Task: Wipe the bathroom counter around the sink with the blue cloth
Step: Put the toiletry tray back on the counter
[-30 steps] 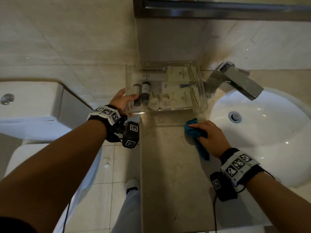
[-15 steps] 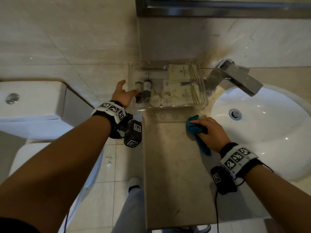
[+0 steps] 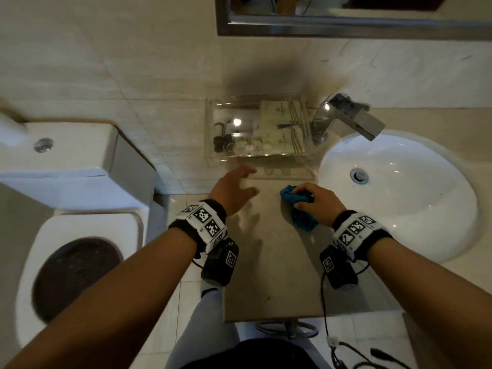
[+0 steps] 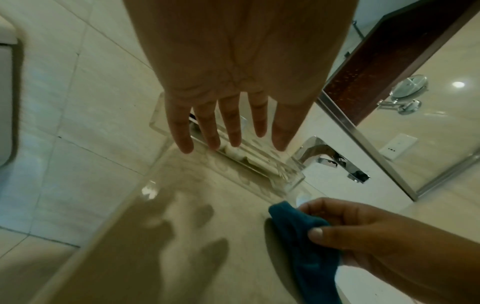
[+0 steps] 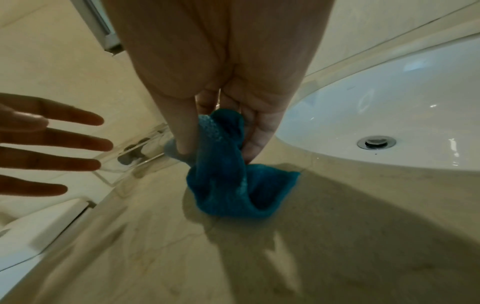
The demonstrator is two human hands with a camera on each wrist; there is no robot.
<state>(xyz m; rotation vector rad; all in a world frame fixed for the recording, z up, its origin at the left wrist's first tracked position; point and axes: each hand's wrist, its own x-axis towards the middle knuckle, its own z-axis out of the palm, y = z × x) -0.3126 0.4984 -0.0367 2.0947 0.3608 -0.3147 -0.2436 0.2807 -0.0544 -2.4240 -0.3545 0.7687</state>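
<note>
My right hand grips the bunched blue cloth, whose lower part lies on the beige counter just left of the white sink. My left hand hovers above the counter's left edge with fingers spread and straight, holding nothing. It is short of the clear tray of toiletries, which stands at the back of the counter by the wall.
A chrome faucet stands behind the sink, right of the tray. A white toilet sits left of the counter, its seat open. A mirror frame hangs above. Cables trail from my right wrist past the counter's front edge.
My left hand has let go of the clear tray and drawn back toward me, fingers spread. The tray now stands further back by the wall. My right hand keeps the cloth in place.
</note>
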